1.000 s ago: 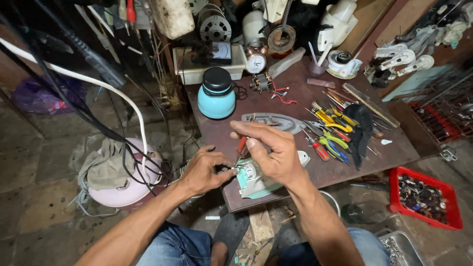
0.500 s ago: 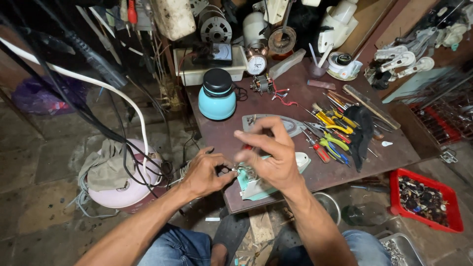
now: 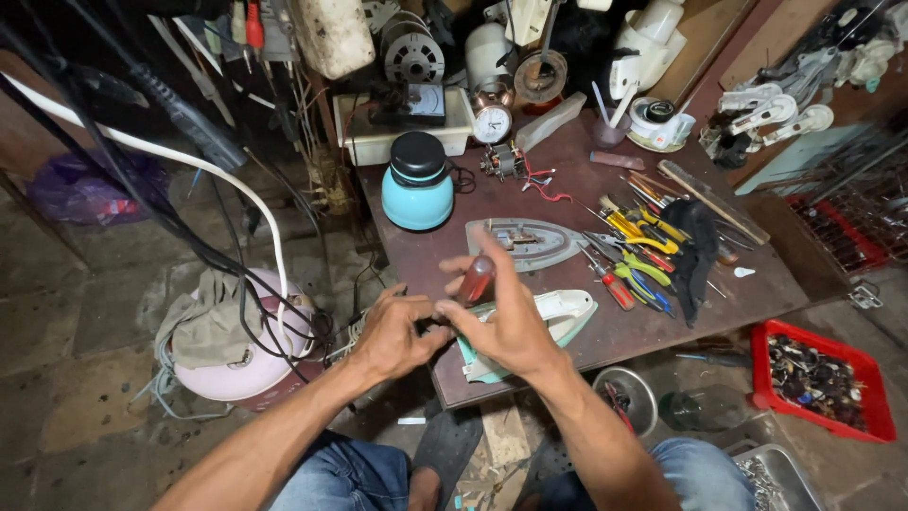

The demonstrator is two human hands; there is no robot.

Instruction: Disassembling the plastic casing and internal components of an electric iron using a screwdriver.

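Red-handled screwdriver (image 3: 476,280) now stands upright, gripped in my right hand (image 3: 506,322); left hand (image 3: 392,333) still pinches something small, mid-frame.

Cluttered brown workbench (image 3: 662,322) on a worn, stained concrete floor (image 3: 85,369).

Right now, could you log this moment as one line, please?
right hand: holds red-handled screwdriver | left hand: pinches small part | under hands: iron housing

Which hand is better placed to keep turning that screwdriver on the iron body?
The right hand, probably. It already holds the red-handled screwdriver over the white and green iron body. The left hand pinches something small at the tip, so it looks busy steadying the work.
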